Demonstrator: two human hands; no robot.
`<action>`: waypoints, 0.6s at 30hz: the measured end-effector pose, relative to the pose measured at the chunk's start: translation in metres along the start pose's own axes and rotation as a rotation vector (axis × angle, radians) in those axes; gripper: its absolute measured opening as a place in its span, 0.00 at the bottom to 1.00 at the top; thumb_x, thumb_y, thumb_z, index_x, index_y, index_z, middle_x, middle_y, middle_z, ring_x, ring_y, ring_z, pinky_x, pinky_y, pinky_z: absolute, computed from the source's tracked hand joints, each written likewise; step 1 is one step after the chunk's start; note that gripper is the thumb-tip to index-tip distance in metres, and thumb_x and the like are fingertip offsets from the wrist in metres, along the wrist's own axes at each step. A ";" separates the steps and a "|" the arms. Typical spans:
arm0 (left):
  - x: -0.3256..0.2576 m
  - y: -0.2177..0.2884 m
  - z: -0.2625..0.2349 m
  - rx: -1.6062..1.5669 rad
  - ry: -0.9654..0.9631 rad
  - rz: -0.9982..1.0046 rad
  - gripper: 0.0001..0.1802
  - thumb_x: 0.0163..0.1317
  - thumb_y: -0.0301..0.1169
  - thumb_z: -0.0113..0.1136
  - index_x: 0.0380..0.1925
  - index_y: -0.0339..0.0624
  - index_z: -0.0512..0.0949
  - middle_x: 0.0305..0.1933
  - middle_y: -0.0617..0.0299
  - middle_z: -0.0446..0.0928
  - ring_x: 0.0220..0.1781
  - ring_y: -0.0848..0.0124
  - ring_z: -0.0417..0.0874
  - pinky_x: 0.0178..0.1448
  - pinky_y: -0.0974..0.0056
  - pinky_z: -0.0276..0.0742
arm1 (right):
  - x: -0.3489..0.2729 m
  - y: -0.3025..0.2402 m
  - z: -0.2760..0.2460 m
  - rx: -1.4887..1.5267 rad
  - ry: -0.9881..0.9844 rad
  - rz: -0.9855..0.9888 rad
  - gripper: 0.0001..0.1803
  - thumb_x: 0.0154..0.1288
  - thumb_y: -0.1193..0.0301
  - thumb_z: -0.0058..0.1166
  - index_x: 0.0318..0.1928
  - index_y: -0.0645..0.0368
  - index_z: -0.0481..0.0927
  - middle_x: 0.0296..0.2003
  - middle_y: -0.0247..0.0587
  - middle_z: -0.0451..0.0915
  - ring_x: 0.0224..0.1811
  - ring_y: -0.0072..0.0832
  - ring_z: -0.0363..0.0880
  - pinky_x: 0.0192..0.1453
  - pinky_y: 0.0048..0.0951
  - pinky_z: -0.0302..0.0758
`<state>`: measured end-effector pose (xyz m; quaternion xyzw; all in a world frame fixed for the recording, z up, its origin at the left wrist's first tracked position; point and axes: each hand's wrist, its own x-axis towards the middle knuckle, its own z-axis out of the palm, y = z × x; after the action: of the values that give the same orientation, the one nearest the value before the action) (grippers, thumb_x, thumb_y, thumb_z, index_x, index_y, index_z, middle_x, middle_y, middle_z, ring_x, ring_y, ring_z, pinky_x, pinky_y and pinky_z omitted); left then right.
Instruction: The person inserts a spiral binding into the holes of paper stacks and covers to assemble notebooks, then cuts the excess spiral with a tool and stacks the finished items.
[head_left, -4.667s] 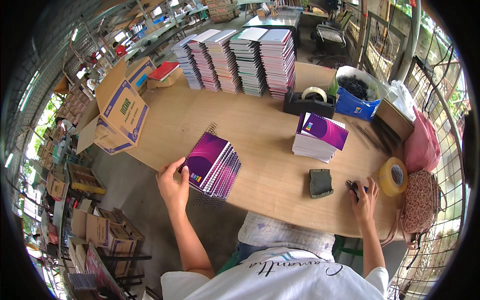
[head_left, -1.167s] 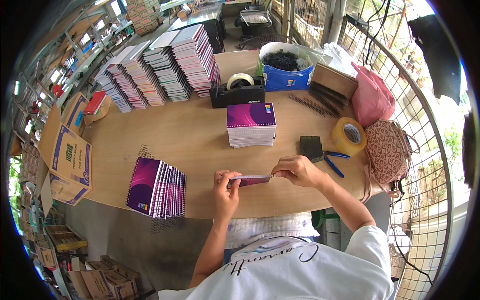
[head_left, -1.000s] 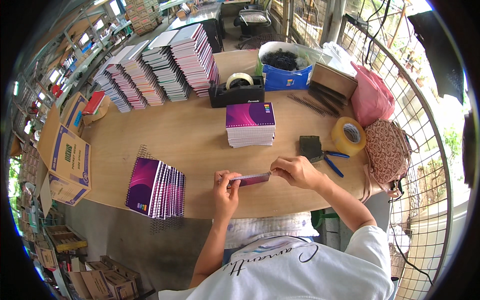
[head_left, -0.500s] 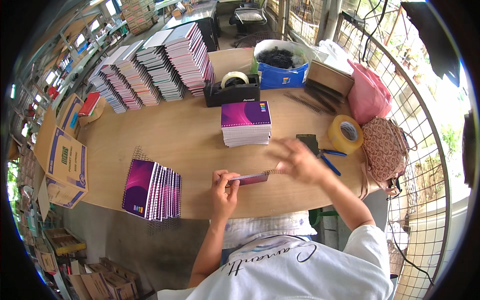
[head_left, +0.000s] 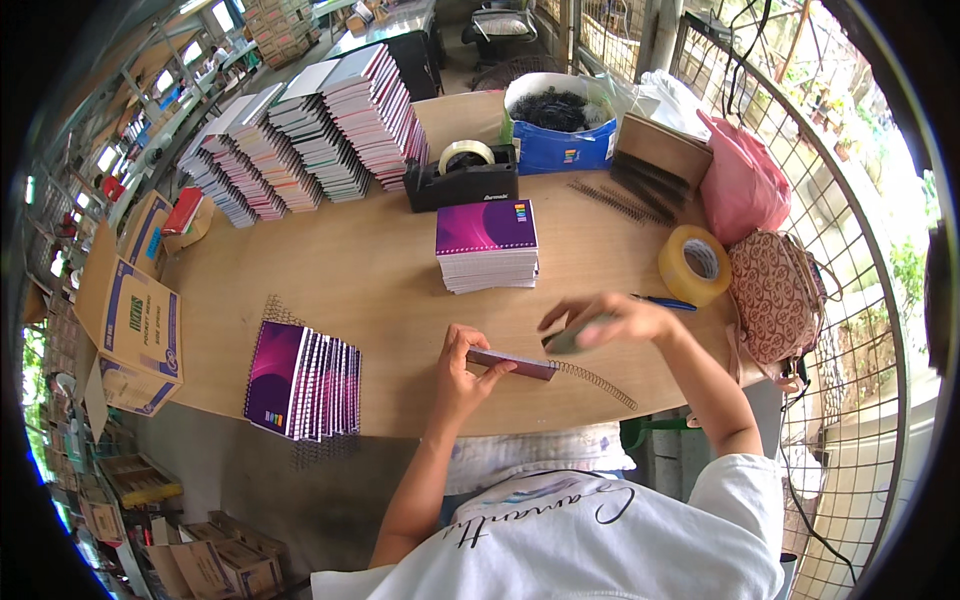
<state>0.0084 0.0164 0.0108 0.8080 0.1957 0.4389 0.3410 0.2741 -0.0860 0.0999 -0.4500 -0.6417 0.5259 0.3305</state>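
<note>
My left hand [head_left: 464,380] grips a small purple notebook [head_left: 512,364] edge-on above the front of the table. From the notebook's right end a thin wire spiral coil [head_left: 600,382] sticks out, curving down to the right with its far end free. My right hand [head_left: 610,322], slightly blurred, holds a dark green flat pad [head_left: 582,335] just above the coil. Behind the hands stands a stack of purple notebooks [head_left: 487,245]. To the left, several spiral-bound notebooks [head_left: 305,382] lie fanned at the table's edge, loose coil ends jutting from them.
Tall notebook stacks [head_left: 350,120] stand at the back left beside a black tape dispenser [head_left: 462,185]. A blue bin [head_left: 560,145] of black coils, loose coils [head_left: 622,203], a yellow tape roll [head_left: 694,265], blue-handled pliers [head_left: 665,302] and a patterned bag [head_left: 778,295] occupy the right. A cardboard box [head_left: 130,325] is far left.
My right hand has picked the dark green pad up off the table and brought it left over the coil. The notebook's right end has tipped down, and more of the coil shows.
</note>
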 end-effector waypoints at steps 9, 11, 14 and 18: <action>-0.002 0.008 0.013 -0.064 -0.015 -0.039 0.28 0.47 0.38 0.80 0.36 0.42 0.68 0.35 0.63 0.65 0.37 0.70 0.68 0.40 0.65 0.69 | -0.005 0.019 0.011 0.050 0.161 0.002 0.32 0.67 0.49 0.53 0.52 0.68 0.83 0.61 0.50 0.74 0.59 0.40 0.76 0.64 0.39 0.69; -0.002 0.010 0.015 -0.071 -0.019 -0.045 0.28 0.48 0.38 0.80 0.36 0.41 0.68 0.35 0.62 0.66 0.37 0.67 0.70 0.41 0.63 0.70 | -0.003 0.008 0.016 0.014 0.113 -0.062 0.32 0.66 0.49 0.54 0.49 0.69 0.84 0.60 0.51 0.75 0.57 0.41 0.77 0.63 0.38 0.70; -0.001 0.016 0.014 -0.047 -0.029 -0.058 0.28 0.47 0.38 0.79 0.37 0.41 0.68 0.34 0.59 0.68 0.38 0.61 0.73 0.42 0.58 0.72 | 0.003 0.016 0.023 -0.423 0.292 0.087 0.30 0.66 0.49 0.56 0.46 0.68 0.86 0.59 0.53 0.76 0.58 0.40 0.76 0.61 0.37 0.70; -0.001 0.017 0.017 -0.055 -0.032 -0.054 0.28 0.48 0.37 0.79 0.37 0.41 0.68 0.34 0.58 0.68 0.37 0.61 0.72 0.41 0.58 0.71 | 0.004 -0.001 0.028 -0.342 0.094 0.102 0.31 0.66 0.51 0.54 0.43 0.74 0.85 0.59 0.50 0.76 0.56 0.39 0.76 0.60 0.37 0.70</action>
<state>0.0224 -0.0026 0.0161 0.7997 0.1998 0.4218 0.3777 0.2473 -0.0933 0.0940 -0.5557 -0.6819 0.4037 0.2514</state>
